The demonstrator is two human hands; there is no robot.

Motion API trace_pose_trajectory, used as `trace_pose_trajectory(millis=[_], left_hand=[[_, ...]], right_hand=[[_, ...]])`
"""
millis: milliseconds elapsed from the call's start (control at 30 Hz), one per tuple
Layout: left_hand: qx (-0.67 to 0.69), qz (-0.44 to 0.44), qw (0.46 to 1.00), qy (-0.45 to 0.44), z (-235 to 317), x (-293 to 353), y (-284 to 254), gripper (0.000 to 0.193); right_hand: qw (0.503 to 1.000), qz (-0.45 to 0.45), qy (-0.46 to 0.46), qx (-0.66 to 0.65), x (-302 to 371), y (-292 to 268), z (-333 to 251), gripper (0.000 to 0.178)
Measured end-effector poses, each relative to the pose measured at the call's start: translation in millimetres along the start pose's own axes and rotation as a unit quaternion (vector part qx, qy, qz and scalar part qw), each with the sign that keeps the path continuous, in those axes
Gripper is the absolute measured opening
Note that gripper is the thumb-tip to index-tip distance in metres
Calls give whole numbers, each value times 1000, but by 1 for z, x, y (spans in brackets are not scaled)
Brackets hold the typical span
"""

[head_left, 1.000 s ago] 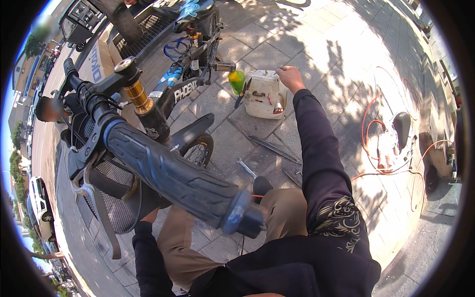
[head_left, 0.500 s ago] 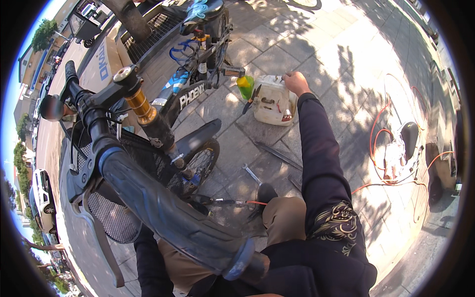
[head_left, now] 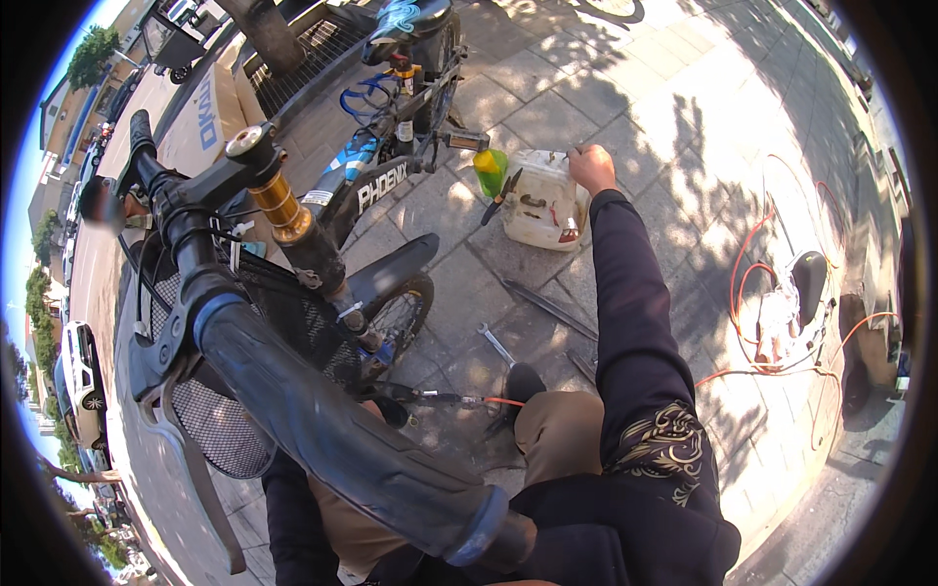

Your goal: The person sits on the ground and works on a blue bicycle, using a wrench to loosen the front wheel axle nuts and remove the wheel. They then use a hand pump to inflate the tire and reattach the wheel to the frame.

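The right hand [head_left: 592, 168] rested at the rim of a white tub [head_left: 543, 200] of tools — its grip could not be told. The left hand was out of view behind the handlebar grip [head_left: 332, 430].

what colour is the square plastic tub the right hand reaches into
The square plastic tub is white and grimy; head view.

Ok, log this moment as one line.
right hand: reaching into white tool tub | left hand: out of view | bike handlebar grip: close in front | wrench: on paving | orange cable: right
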State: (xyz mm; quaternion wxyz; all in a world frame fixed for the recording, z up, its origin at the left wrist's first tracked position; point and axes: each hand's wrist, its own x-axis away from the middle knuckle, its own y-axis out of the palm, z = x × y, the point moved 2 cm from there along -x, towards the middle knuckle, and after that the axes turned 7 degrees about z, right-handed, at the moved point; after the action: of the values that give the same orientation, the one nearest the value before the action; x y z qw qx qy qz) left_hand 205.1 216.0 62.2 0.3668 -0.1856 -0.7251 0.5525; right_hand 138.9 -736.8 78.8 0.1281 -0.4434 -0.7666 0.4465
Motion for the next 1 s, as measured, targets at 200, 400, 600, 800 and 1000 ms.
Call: trace_pose_trajectory(millis=[200, 400, 600, 800, 1000], left_hand=[[-8, -11, 1000, -11, -4, 19, -7, 43], [-2, -24, 1000, -8, -2, 14, -6, 43], [-3, -34, 999, 5, 1, 5, -11, 43], [-2, -35, 999, 13, 6, 6, -14, 44], [-19, 1, 999, 41, 7, 22, -7, 44]], right_hand=[[994, -75, 65, -47, 5, -13, -19, 42], [988, -132, 18, -79, 3, -18, -24, 37], [985, -168, -12, -23, 1, -19, -22, 36], [973, -214, -67, 58, 0, -25, -30, 34], [919, -217, -208, 253, -4, -28, -75, 31]])
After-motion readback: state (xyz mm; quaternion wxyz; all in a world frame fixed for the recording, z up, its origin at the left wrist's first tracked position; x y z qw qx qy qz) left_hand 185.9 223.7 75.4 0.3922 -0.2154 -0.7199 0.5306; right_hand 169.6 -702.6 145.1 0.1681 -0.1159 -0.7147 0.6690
